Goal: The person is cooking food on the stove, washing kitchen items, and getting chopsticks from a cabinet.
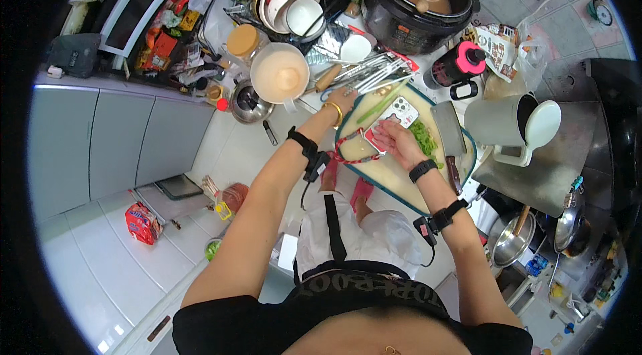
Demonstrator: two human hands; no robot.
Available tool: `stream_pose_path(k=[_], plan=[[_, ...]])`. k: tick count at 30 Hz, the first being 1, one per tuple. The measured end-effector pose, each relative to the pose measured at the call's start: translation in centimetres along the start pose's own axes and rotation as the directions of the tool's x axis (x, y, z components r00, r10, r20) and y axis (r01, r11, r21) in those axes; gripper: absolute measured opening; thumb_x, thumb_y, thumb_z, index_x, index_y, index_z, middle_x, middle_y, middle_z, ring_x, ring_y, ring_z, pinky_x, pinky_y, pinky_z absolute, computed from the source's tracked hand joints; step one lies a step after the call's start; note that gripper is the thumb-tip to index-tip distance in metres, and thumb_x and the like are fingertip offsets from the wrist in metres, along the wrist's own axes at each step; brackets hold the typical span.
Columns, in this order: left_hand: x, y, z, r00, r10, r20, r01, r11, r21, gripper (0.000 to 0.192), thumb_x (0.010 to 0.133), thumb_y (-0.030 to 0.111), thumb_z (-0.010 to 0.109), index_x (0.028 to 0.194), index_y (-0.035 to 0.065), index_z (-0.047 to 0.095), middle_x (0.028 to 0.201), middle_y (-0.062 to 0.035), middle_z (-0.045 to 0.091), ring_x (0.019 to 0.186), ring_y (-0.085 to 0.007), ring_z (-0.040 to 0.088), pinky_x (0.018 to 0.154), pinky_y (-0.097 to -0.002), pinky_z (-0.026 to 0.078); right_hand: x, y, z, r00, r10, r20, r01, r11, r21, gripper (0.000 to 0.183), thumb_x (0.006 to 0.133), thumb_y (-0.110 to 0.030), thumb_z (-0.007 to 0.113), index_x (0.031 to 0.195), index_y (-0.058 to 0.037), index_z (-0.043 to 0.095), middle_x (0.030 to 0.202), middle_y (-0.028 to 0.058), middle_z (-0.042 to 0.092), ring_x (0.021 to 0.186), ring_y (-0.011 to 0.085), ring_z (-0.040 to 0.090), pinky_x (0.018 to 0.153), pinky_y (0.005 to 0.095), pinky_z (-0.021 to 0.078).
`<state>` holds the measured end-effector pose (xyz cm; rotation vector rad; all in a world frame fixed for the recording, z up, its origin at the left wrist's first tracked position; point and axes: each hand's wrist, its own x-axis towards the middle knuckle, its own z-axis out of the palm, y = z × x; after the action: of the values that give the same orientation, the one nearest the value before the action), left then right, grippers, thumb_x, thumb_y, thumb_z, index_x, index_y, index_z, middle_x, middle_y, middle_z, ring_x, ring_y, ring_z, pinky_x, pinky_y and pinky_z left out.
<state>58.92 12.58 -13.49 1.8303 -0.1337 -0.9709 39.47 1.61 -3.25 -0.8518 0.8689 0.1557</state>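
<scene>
My left hand [342, 102] is at the far left edge of a pale cutting board [368, 149] with a green rim. Its fingertips meet a bundle of metal utensils [378, 74], and the grip there is unclear. My right hand [398, 141] is over the lower end of a smartphone [404, 111] in a patterned case, camera side up. Whether the fingers grip it or only rest on it, I cannot tell. A red braided strap [358, 159] loops from the phone. Chopped greens [424, 138] and a green stalk [383, 104] lie on the board. Beside the greens rests a cleaver [449, 129].
A black cooker pot [416, 34] with brown liquid stands behind. Left of the board are a bowl of pale liquid [273, 69] and a lidded jar [246, 44]. A pink-lidded bottle [454, 66] and a white pitcher [494, 121] stand right. Stacked bowls [303, 13] sit farther back.
</scene>
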Motion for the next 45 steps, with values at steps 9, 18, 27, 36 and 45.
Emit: stream_pose_path(k=[9,18,27,36,45], plan=[[4.1,-4.2,-2.4,0.911,0.207,-0.356,-0.218,0.976,0.008,0.051,0.075,0.003,0.064,0.124,-0.0011,0.047,0.070,-0.0020,0.055,0.053,-0.0111,0.051,0.043,-0.0274,0.038,-4.7,4.2,-2.9,0.990,0.073,0.117,-0.074,0.997,0.011,0.029,0.094,-0.018,0.052,0.119,-0.0046,0.053,0.110,0.0077,0.061,0.096,0.0156,0.059,0.087,0.0281,0.0470],[-7.0,-1.3,-4.0,0.967,0.013,-0.253,-0.156,0.816,-0.557,0.039,0.084,0.000,0.056,0.122,0.0052,0.048,0.113,-0.0132,0.055,0.100,-0.0214,0.057,0.084,-0.0328,0.050,-6.7,9.0,-1.1,0.977,0.082,0.195,-0.058,0.990,-0.125,0.027,0.094,-0.020,0.054,0.115,-0.0043,0.057,0.105,0.0068,0.062,0.096,0.0148,0.059,0.088,0.0285,0.0476],[-13.1,-15.1,-4.8,0.967,-0.156,-0.201,-0.041,0.684,-0.728,0.037,0.086,0.001,0.054,0.123,0.0025,0.048,0.115,-0.0118,0.058,0.102,-0.0203,0.057,0.089,-0.0337,0.049,-5.1,20.3,0.0,0.943,0.282,0.177,-0.214,0.921,-0.325,0.026,0.094,-0.019,0.054,0.116,-0.0052,0.057,0.107,0.0076,0.063,0.094,0.0157,0.062,0.086,0.0302,0.0490],[-9.0,-16.7,7.3,0.958,0.253,-0.136,-0.282,0.742,-0.608,0.041,0.086,0.008,0.059,0.126,0.0038,0.051,0.120,-0.0129,0.061,0.109,-0.0223,0.056,0.094,-0.0341,0.044,-3.2,30.2,-2.9,0.968,0.251,-0.029,-0.251,0.942,-0.221,0.025,0.092,-0.011,0.052,0.117,-0.0053,0.055,0.096,0.0009,0.059,0.084,0.0098,0.057,0.082,0.0269,0.0502],[-11.1,-20.5,4.0,0.960,0.279,0.012,-0.206,0.736,-0.645,0.029,0.082,0.018,0.067,0.106,0.0047,0.057,0.094,-0.0048,0.061,0.089,-0.0135,0.057,0.079,-0.0289,0.048,0.3,32.3,-8.2,0.970,0.216,-0.113,-0.244,0.869,-0.431,0.021,0.092,-0.015,0.055,0.111,-0.0062,0.059,0.099,0.0042,0.063,0.083,0.0112,0.060,0.079,0.0247,0.0491]])
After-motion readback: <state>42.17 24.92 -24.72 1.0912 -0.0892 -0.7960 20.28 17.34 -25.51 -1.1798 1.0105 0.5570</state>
